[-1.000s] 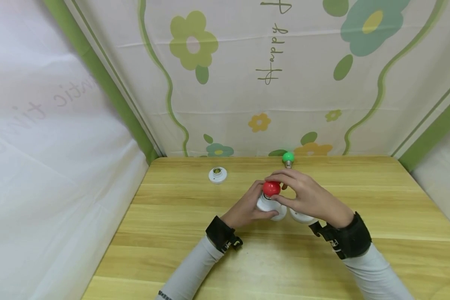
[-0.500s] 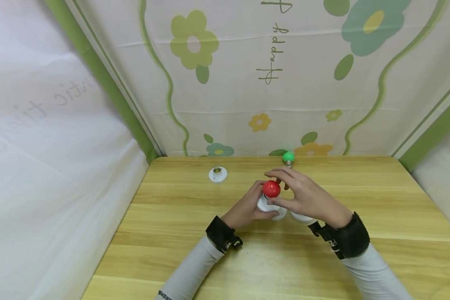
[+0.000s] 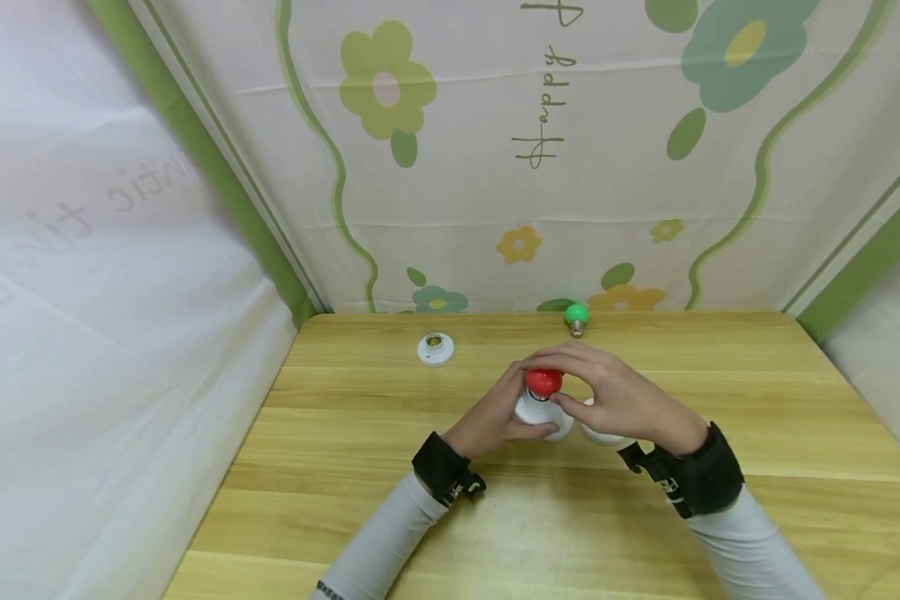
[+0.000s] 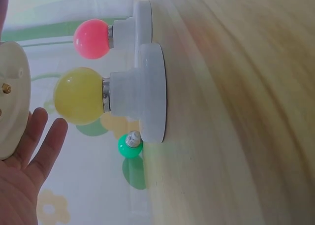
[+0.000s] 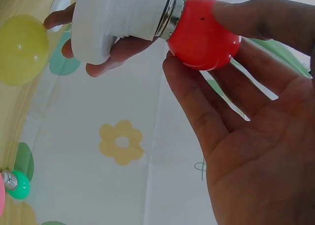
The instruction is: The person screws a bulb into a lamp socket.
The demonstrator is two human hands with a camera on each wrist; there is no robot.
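Observation:
My left hand [image 3: 491, 414] grips a white lamp holder [image 3: 534, 410] above the table. A red bulb [image 3: 543, 382] sits in its socket, with some metal thread showing between them. The right hand [image 3: 626, 392] holds the red bulb between thumb and fingers. In the right wrist view the thumb [image 5: 261, 18] lies on one side of the bulb and fingers on the other. The left wrist view shows the underside of the held lamp holder [image 4: 12, 99], with small brass screws. Beyond it, a yellow bulb [image 4: 78, 96] and a pink-looking bulb [image 4: 92, 39] stand in white holders.
A white lamp holder [image 3: 435, 350] with no bulb stands at the back left of the wooden table [image 3: 330, 467]. A loose green bulb [image 3: 577, 314] lies at the back edge, by the patterned cloth [image 3: 457, 183]. The right hand partly hides another white holder [image 3: 603, 435].
Half a second ago my right fingers were spread off the red bulb; now they are around it again. The left hand and the lamp holder have stayed in place.

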